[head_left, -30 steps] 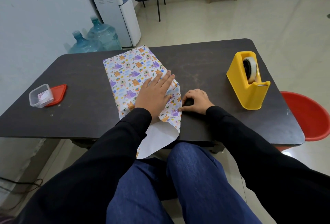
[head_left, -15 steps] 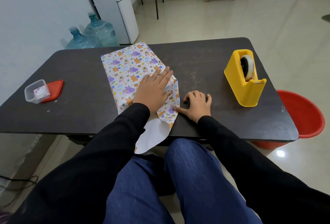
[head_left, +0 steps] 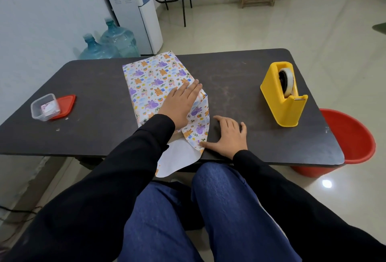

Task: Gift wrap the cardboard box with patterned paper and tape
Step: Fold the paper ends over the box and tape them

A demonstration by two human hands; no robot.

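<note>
The box (head_left: 154, 86) lies on the dark table (head_left: 83, 98), covered in white paper with purple and orange animal prints; the cardboard itself is hidden. My left hand (head_left: 180, 105) presses flat on the box's near top. A loose paper flap (head_left: 198, 128) slopes down the near right side, and its white underside (head_left: 177, 159) hangs over the table's front edge. Beside the flap my right hand (head_left: 227, 134) lies spread on the table, thumb touching the flap's lower corner. A yellow tape dispenser (head_left: 284, 96) with a tape roll stands to the right.
A small clear tub (head_left: 45, 107) with a red lid (head_left: 65, 105) beside it sits at the table's left. A red bucket (head_left: 351, 142) stands on the floor at the right. Water bottles (head_left: 110, 44) and a dispenser (head_left: 133, 6) stand behind the table.
My right hand has uncurled from a loose fist to spread fingers and slid toward the table's front edge along the flap. The left hand stays pressed on the box.
</note>
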